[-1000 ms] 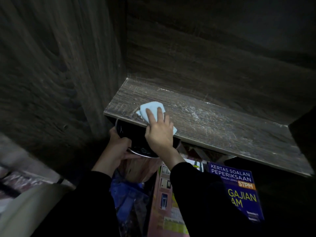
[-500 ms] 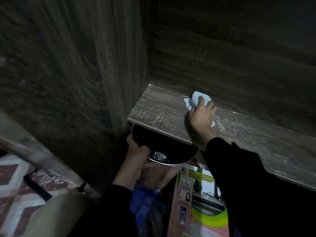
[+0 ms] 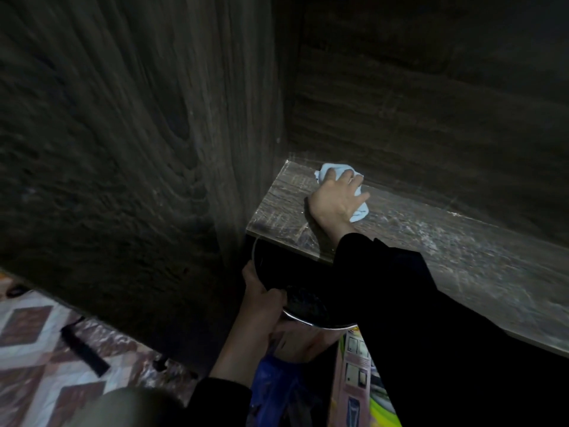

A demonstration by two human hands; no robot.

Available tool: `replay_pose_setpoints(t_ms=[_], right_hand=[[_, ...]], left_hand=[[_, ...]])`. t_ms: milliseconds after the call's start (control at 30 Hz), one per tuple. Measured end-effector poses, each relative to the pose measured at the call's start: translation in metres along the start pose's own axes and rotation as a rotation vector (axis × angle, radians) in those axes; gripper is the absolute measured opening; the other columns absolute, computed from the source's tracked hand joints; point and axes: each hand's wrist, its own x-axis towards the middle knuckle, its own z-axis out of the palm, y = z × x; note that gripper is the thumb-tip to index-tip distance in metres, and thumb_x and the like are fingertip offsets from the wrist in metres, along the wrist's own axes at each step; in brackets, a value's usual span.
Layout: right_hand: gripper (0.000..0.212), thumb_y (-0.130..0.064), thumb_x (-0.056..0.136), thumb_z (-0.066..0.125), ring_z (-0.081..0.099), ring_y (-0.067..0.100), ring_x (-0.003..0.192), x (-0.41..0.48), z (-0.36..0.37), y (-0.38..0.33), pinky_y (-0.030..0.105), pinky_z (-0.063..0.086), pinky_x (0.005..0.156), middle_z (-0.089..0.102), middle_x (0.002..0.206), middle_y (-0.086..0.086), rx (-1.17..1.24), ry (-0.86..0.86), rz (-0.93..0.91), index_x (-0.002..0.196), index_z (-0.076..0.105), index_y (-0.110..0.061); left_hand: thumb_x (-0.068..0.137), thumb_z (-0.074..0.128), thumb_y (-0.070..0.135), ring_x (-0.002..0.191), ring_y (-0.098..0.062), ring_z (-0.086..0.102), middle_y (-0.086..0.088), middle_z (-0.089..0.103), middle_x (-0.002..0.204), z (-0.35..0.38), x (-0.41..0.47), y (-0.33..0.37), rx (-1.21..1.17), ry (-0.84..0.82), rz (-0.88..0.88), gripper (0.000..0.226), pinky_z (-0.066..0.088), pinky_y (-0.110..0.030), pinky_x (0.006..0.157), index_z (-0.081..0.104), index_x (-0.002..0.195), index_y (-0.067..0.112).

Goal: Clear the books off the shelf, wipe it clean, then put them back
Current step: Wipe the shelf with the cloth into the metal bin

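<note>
One cloth (image 3: 329, 171) under right hand (image 3: 334, 200); left hand (image 3: 261, 303) grips bin (image 3: 323, 325).

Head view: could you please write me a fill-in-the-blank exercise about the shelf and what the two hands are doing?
1. The right hand presses a light blue ____ on the shelf.
2. That hand is near the shelf's ____ end, by the side wall.
3. The left hand grips the rim of a metal bin, held ____ than the shelf.
Missing words: cloth; left; lower.
</note>
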Motion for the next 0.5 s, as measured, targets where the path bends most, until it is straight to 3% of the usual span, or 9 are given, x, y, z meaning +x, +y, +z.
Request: replay_pose_setpoints(t_ms=[67,100,233,333,500], right_hand=[[0.061,-0.032,0.089,0.053,0.017,0.036,0.134,0.0,0.0,-0.006,0.051,0.02,0.104,0.023,0.148,0.016,-0.011,-0.004,-0.051,0.143,0.03,-0.018],[0.06,-0.031,0.09,0.052,0.018,0.036,0.134,-0.001,0.001,-0.01,0.05,0.02,0.104,0.023,0.147,0.017,-0.016,-0.002,-0.077,0.143,0.03,-0.017],[0.054,-0.027,0.089,0.051,0.02,0.035,0.132,0.002,-0.003,-0.029,0.049,0.02,0.103,0.025,0.144,0.016,-0.022,-0.026,-0.182,0.139,0.038,-0.014],[0.045,-0.024,0.088,0.05,0.022,0.033,0.128,0.013,-0.012,-0.039,0.048,0.021,0.102,0.027,0.141,0.012,-0.02,-0.056,-0.248,0.131,0.049,-0.014],[0.041,-0.027,0.09,0.05,0.023,0.032,0.128,0.022,-0.018,-0.052,0.05,0.021,0.103,0.025,0.141,0.011,-0.102,-0.138,-0.321,0.13,0.052,-0.02]], left_hand=[[0.085,0.034,-0.016,0.091,-0.018,0.052,-0.006,0.046,0.13,-0.001,-0.001,-0.001,0.013,0.002,-0.012,0.072,0.058,-0.046,0.055,0.027,0.14,0.028],[0.085,0.035,-0.015,0.09,-0.017,0.052,-0.005,0.046,0.13,-0.002,-0.001,-0.001,0.02,-0.001,-0.012,0.071,0.058,-0.044,0.054,0.027,0.14,0.029],[0.083,0.034,-0.017,0.101,-0.024,0.053,-0.004,0.047,0.131,-0.004,0.002,-0.004,0.035,-0.001,-0.001,0.074,0.058,-0.049,0.068,0.028,0.141,0.03],[0.082,0.035,-0.018,0.108,-0.025,0.052,-0.008,0.049,0.13,-0.004,0.003,-0.004,0.065,0.011,0.04,0.075,0.049,-0.056,0.09,0.028,0.14,0.027],[0.082,0.036,-0.018,0.111,-0.027,0.053,-0.004,0.051,0.127,-0.004,0.004,-0.005,0.044,-0.004,0.002,0.075,0.05,-0.056,0.089,0.029,0.137,0.032]])
